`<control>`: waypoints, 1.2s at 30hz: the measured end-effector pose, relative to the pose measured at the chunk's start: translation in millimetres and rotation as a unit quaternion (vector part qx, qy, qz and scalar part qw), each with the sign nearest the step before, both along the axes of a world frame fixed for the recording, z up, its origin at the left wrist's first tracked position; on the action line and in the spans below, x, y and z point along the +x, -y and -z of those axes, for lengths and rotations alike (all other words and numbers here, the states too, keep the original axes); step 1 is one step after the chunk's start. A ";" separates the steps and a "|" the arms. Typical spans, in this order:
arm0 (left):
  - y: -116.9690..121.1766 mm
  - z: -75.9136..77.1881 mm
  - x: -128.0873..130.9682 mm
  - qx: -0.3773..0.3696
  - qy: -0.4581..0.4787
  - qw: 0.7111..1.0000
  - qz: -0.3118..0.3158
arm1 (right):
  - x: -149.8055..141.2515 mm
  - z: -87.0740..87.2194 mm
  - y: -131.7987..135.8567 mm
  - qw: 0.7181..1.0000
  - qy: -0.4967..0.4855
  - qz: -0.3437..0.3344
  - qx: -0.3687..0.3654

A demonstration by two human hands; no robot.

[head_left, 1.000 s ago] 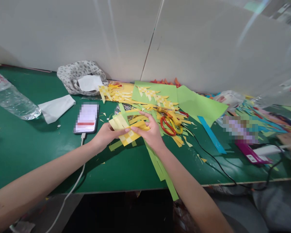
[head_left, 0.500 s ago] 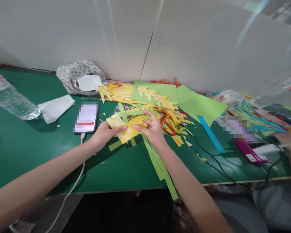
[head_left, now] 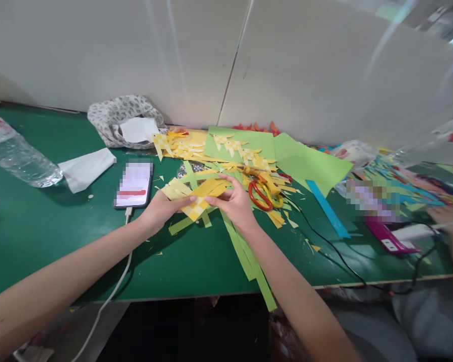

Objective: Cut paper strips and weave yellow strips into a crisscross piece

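Observation:
Between my two hands is a piece of woven paper strips [head_left: 197, 207], checkered yellow and pale cream, its loose strip ends fanning out to both sides. My left hand [head_left: 162, 208] pinches its left side, thumb on top. On the right edge, my right hand [head_left: 234, 203] grips it between thumb and fingers, with the index finger stretched out along the far side. Under and beside the hands lie green paper strips [head_left: 245, 251], some reaching past the table's front edge. Scissors with red and yellow handles [head_left: 262, 195] lie just right of my right hand.
A phone [head_left: 133, 185] on a white cable lies at left, near a water bottle [head_left: 22, 156] and a tissue [head_left: 88, 168]. Behind are a patterned pouch [head_left: 109, 118], finished woven pieces [head_left: 230, 143] and green sheets [head_left: 309, 161]. A blue strip [head_left: 327, 208] and another person's hand [head_left: 447, 216] are rightward.
Both hands and the woven paper have shifted very slightly left. My right thumb and fingers have moved a little along the yellow strips; the grip stays on both sides.

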State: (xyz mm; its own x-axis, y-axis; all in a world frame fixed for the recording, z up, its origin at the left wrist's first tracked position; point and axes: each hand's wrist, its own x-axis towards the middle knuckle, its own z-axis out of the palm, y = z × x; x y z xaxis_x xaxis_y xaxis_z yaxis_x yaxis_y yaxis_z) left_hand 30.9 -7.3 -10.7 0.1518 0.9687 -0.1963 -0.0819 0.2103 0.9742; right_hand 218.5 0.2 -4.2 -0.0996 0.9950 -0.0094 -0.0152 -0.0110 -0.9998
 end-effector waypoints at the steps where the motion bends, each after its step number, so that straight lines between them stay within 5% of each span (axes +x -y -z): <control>1: 0.1 -0.4 0.1 0.000 0.003 1.000 0.005 | -0.7 -0.4 0.7 1.000 0.002 0.002 0.007; 21: 1.3 -0.3 1.5 0.007 0.008 1.000 0.014 | 2.3 0.3 -3.3 0.997 -0.010 0.069 0.039; 36: 1.3 2.6 0.9 0.005 0.007 1.000 0.005 | -6.9 -0.2 0.2 0.998 -0.026 -0.003 -0.056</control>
State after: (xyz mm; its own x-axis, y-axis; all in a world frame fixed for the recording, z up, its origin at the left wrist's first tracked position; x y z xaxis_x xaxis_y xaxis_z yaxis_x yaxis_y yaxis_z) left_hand 31.8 -8.6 -13.3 0.1639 0.9689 -0.1852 -0.0934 0.2021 0.9749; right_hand 211.6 0.0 -4.0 -0.1080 0.9875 -0.1151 -0.0668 -0.1227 -0.9902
